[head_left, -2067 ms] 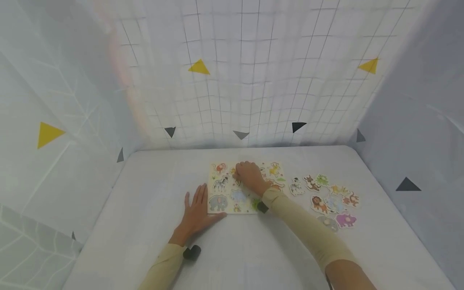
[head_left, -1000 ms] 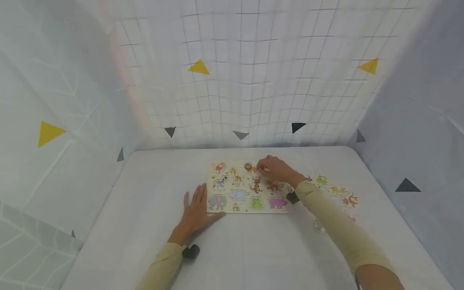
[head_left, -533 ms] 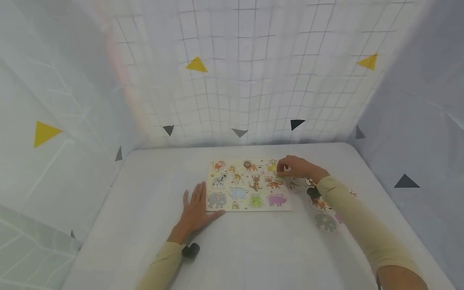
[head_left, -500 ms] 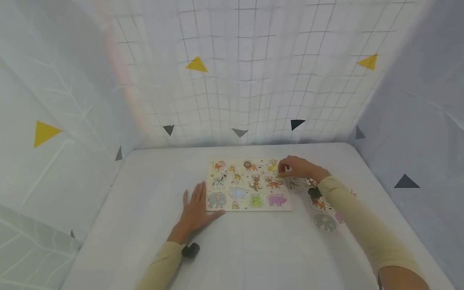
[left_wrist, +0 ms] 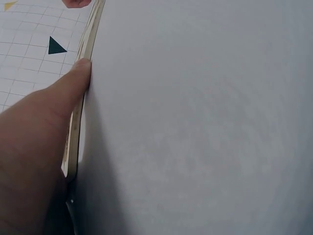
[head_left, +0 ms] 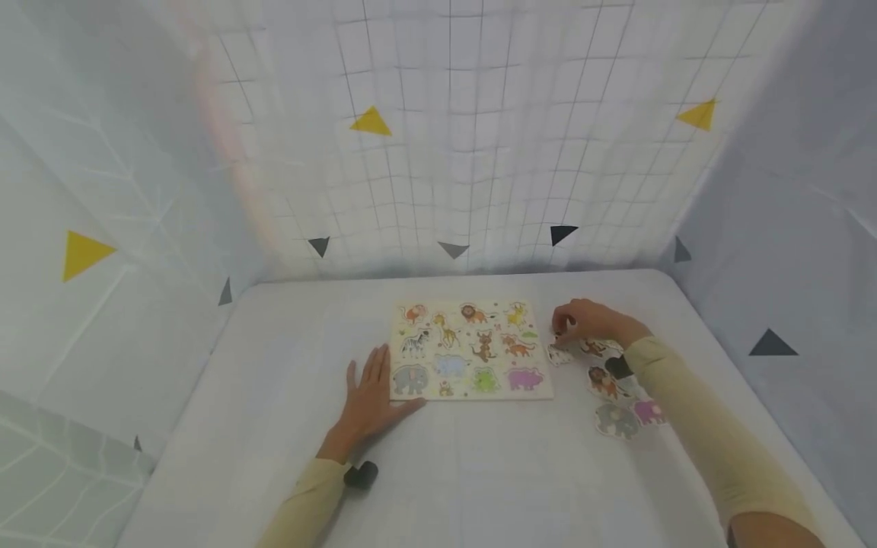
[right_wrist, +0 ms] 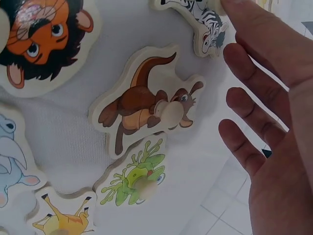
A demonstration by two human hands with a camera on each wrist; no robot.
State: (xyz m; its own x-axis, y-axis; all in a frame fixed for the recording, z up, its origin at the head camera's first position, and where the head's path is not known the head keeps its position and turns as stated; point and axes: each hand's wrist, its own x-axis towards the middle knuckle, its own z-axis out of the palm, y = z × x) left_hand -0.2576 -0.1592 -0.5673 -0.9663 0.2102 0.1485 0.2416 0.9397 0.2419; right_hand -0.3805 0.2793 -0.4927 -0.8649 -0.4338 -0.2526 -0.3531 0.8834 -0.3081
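In the head view a puzzle board printed with colourful animals lies flat on the table. My left hand rests spread at its left front corner, fingers along the side. In the left wrist view the thumb presses on the board's front edge. To the right of the board, my right hand is at a zebra puzzle piece. The right wrist view shows the thumb at the zebra piece's pale knob, the other visible fingers bent and apart. The index fingertip is hidden behind the thumb.
Loose pieces lie to the right: a lion, a grey elephant and a purple piece. A kangaroo, a frog and a blue piece are near the right hand. The right forearm covers part of the group.
My right hand has moved from over the middle of the board, along its top right, and off to the zebra piece on the right. My left hand has stayed at the board's corner.
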